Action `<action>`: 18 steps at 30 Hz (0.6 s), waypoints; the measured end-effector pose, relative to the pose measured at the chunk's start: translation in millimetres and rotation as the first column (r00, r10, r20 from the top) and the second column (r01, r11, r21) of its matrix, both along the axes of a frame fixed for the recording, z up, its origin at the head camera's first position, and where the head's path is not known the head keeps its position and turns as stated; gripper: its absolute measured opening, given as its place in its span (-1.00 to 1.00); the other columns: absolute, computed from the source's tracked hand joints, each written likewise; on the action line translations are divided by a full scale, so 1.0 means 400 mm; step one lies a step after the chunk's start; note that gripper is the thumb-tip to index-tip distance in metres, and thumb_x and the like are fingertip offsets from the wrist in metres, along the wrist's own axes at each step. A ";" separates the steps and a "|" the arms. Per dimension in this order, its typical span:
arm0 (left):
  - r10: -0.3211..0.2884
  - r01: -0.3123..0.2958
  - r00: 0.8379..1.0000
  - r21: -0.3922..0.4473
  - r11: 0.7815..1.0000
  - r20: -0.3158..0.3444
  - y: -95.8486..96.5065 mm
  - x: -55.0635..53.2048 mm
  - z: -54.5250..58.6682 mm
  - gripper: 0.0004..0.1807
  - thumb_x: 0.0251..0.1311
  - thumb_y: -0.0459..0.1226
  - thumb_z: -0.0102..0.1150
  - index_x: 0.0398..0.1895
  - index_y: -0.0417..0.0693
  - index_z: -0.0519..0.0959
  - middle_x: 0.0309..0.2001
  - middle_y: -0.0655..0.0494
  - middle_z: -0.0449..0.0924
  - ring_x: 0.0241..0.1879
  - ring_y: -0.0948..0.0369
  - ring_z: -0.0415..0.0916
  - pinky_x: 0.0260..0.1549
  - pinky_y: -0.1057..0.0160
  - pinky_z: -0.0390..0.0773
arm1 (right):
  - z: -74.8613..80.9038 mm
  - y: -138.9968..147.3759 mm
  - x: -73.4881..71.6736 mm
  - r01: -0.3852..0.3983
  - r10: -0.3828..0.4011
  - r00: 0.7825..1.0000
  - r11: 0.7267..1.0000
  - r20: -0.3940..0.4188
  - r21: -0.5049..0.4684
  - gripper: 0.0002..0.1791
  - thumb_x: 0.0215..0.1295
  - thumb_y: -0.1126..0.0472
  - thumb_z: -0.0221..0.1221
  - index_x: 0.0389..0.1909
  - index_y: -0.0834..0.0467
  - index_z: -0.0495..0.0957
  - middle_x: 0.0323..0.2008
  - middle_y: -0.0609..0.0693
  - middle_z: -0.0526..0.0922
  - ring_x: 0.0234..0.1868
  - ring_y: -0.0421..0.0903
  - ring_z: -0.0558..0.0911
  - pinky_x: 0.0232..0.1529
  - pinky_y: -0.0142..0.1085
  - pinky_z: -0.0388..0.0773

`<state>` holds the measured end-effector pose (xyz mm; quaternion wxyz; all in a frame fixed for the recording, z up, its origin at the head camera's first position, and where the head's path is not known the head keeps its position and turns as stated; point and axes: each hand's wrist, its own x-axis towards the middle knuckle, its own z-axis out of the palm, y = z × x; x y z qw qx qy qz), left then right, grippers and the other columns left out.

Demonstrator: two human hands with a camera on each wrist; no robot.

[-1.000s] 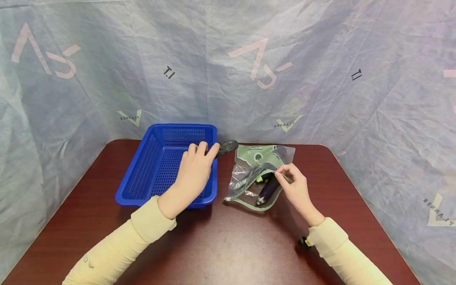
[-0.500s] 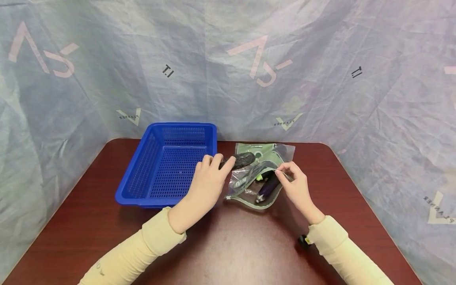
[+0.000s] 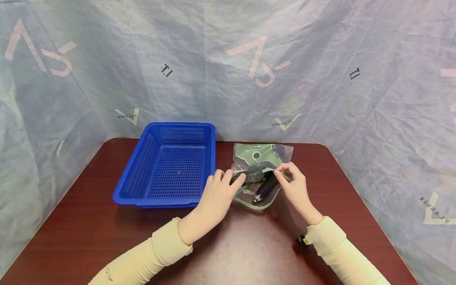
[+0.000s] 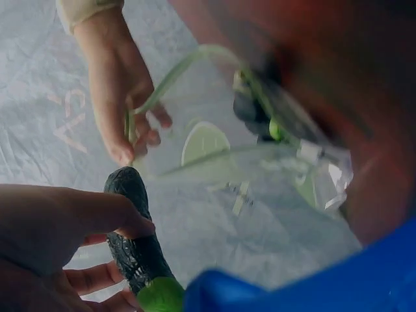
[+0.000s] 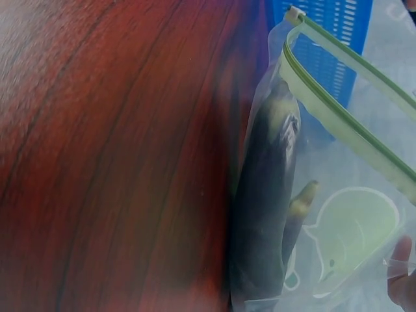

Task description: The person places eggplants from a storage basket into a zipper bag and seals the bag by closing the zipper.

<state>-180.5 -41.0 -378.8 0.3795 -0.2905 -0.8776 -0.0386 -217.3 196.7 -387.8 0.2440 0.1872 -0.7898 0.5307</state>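
Note:
My left hand (image 3: 216, 196) holds a long, dark, bumpy vegetable (image 4: 138, 260) by its bright green end, thumb on one side and fingers on the other. In the head view its far end overlaps the open mouth of a clear zip bag (image 3: 263, 151) with green print. At the bag's right side, my right hand (image 3: 295, 188) pinches the rim between thumb and fingers and keeps the mouth parted. A dark purple eggplant (image 5: 263, 195) lies inside the bag. Beside it, another dark piece (image 5: 300, 211) shows mostly its pale stem.
Left of the bag stands a blue perforated basket (image 3: 120, 198) with nothing in it. The brown table (image 3: 246, 249) meets a grey fabric backdrop (image 3: 199, 79) at the back and sides. A small black object (image 3: 302, 240) is by the right cuff.
My left hand has carried the dark bumpy vegetable from over the basket's right rim, rightward and nearer, to the bag's mouth. My right hand keeps its pinch on the bag in the same place.

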 end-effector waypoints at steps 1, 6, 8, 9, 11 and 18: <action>-0.001 0.001 1.000 -0.013 1.000 0.000 0.004 0.001 -0.005 -0.56 0.05 -0.44 0.15 0.03 0.07 0.45 -0.20 0.00 0.44 -0.33 0.04 0.33 -0.56 0.20 0.23 | 0.001 0.000 0.000 0.003 -0.003 1.000 1.000 0.002 0.000 -0.93 0.21 0.42 0.16 -0.33 0.39 0.50 -0.27 0.22 0.56 -0.30 -0.23 0.49 -0.21 -0.52 0.43; 0.005 -0.005 1.000 -0.056 0.998 -0.005 0.024 0.006 -0.024 -0.61 0.08 -0.40 0.12 0.00 0.09 0.45 -0.19 0.03 0.43 -0.32 0.05 0.33 -0.52 0.21 0.23 | 0.005 -0.002 0.002 0.011 -0.011 1.000 1.000 0.017 -0.003 -0.91 0.22 0.41 0.16 -0.32 0.39 0.49 -0.28 0.22 0.56 -0.32 -0.24 0.49 -0.22 -0.52 0.44; 0.008 -0.009 1.000 -0.058 0.998 -0.015 0.030 0.006 -0.029 -0.66 0.13 -0.38 0.05 -0.01 0.09 0.46 -0.20 0.04 0.43 -0.32 0.05 0.33 -0.51 0.20 0.23 | 0.005 -0.003 0.002 0.010 -0.010 1.000 1.000 0.021 -0.001 -0.91 0.22 0.41 0.16 -0.31 0.39 0.49 -0.28 0.22 0.56 -0.31 -0.24 0.49 -0.22 -0.52 0.44; 0.011 -0.012 1.000 -0.061 0.998 -0.024 0.034 0.006 -0.032 -0.68 0.16 -0.37 0.00 -0.02 0.09 0.46 -0.20 0.04 0.43 -0.32 0.05 0.34 -0.51 0.20 0.23 | 0.005 -0.003 0.002 0.010 -0.010 1.000 1.000 0.021 0.001 -0.91 0.22 0.41 0.16 -0.31 0.39 0.49 -0.28 0.22 0.56 -0.31 -0.25 0.49 -0.22 -0.52 0.44; 0.014 -0.017 0.999 -0.071 0.997 -0.040 0.042 0.006 -0.037 -0.70 0.20 -0.36 -0.08 -0.04 0.10 0.46 -0.21 0.04 0.44 -0.31 0.05 0.34 -0.52 0.20 0.22 | 0.005 -0.004 0.002 0.008 -0.008 1.000 1.000 0.022 0.000 -0.91 0.22 0.41 0.16 -0.31 0.39 0.49 -0.29 0.22 0.55 -0.30 -0.25 0.50 -0.21 -0.52 0.44; 0.027 -0.030 0.999 -0.136 0.990 -0.023 0.077 0.011 -0.058 -0.72 0.25 -0.28 -0.17 -0.05 0.15 0.48 -0.20 0.07 0.44 -0.23 0.08 0.37 -0.46 0.20 0.31 | 0.003 -0.005 0.001 0.002 -0.002 1.000 1.000 0.022 0.002 -0.92 0.23 0.41 0.15 -0.32 0.39 0.49 -0.30 0.22 0.54 -0.30 -0.20 0.50 -0.19 -0.50 0.45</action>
